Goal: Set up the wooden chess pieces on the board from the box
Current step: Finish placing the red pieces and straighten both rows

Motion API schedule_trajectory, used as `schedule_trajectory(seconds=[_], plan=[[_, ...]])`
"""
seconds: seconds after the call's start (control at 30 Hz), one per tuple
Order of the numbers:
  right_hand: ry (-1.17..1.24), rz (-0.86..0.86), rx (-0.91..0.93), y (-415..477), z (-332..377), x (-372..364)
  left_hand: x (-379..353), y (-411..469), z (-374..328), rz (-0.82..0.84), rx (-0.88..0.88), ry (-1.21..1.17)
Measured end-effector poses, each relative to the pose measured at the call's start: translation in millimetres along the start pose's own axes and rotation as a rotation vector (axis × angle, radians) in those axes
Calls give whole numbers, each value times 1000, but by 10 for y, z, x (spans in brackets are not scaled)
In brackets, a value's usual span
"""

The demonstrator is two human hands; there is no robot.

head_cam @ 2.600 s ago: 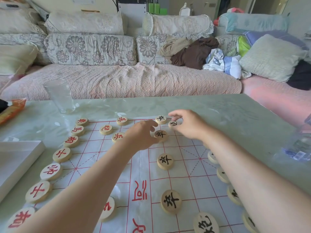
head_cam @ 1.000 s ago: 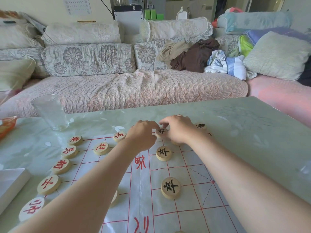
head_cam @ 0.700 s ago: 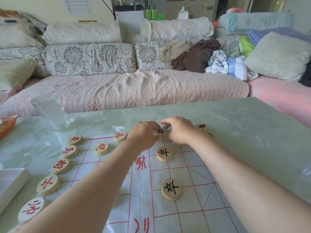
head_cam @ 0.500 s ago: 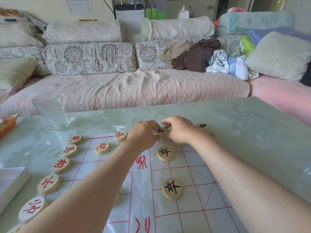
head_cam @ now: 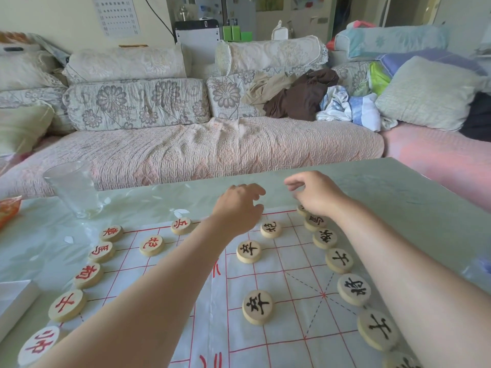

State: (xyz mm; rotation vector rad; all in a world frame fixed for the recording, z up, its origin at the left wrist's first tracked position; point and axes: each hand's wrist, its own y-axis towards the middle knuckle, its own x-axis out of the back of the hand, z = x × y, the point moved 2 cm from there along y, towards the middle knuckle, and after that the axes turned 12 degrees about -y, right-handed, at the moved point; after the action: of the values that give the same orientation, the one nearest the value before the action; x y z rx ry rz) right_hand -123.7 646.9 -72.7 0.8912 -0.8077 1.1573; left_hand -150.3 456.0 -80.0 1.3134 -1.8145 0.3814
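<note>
The board [head_cam: 289, 264] is a white sheet with a red grid, lying on the table. Round wooden pieces with red characters [head_cam: 87, 275] line its left side, and black-character pieces [head_cam: 339, 260] line its right side. Three black pieces stand inside the grid [head_cam: 248, 251]. My left hand [head_cam: 239, 205] hovers over the board's far edge, fingers loosely curled, with nothing seen in it. Just to its right, my right hand [head_cam: 316, 192] is also raised, with its fingers apart and empty. The corner of a white box [head_cam: 13, 296] shows at the left edge.
An empty drinking glass [head_cam: 74, 189] stands on the pale green table [head_cam: 398, 208] beyond the board's far left corner. An orange packet [head_cam: 8, 211] lies at the left edge. A sofa with cushions and clothes [head_cam: 212, 150] runs behind the table.
Both hands have let go of the black piece at the far edge, lifted and moved slightly apart. The view has shifted, showing more of the right-hand column of pieces.
</note>
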Motion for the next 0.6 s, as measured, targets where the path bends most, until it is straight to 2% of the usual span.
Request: schedule_trajectory(seconds=[0.13, 0.27, 0.6], plan=[[-53, 15, -81, -64, -440, 55, -289, 180, -278, 84, 17, -6], [-44, 49, -169, -115, -719, 9, -565, 333, -347, 170, 120, 29], [-23, 79, -162, -36, -757, -99, -791, 512, -410, 146, 170, -144]])
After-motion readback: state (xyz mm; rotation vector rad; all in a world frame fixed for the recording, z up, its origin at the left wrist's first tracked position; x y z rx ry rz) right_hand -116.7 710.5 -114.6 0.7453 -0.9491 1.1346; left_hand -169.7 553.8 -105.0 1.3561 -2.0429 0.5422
